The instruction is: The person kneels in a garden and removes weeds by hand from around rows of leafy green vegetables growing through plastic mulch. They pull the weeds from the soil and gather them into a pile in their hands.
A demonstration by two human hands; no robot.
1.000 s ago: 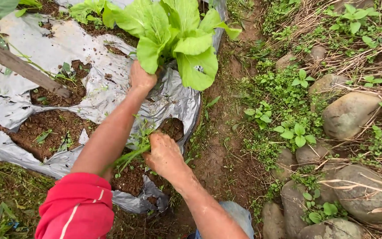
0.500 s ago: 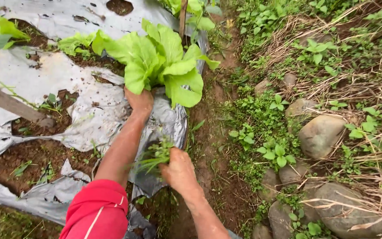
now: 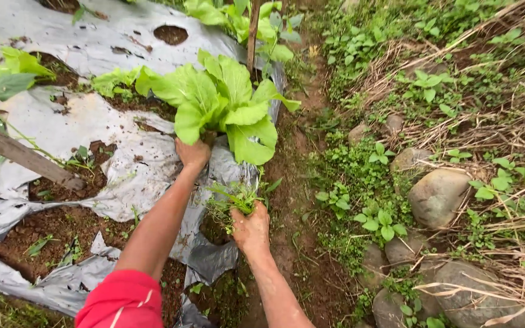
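Observation:
My left hand reaches under the base of a big leafy green plant that grows through a hole in the grey plastic mulch sheet; its fingers are hidden by the leaves. My right hand is closed on a bunch of pulled green weeds, held just above a soil hole in the sheet. A red sleeve covers my left upper arm.
A wooden stick lies across the sheet at left. A thin upright stake stands behind the plant. A dirt path runs along the bed's right edge, with round stones, low weeds and dry grass beyond.
My right hand has lifted the weeds up and right, away from the soil hole. The view has shifted, so the plant sits lower in frame. My left hand stays at the plant's base.

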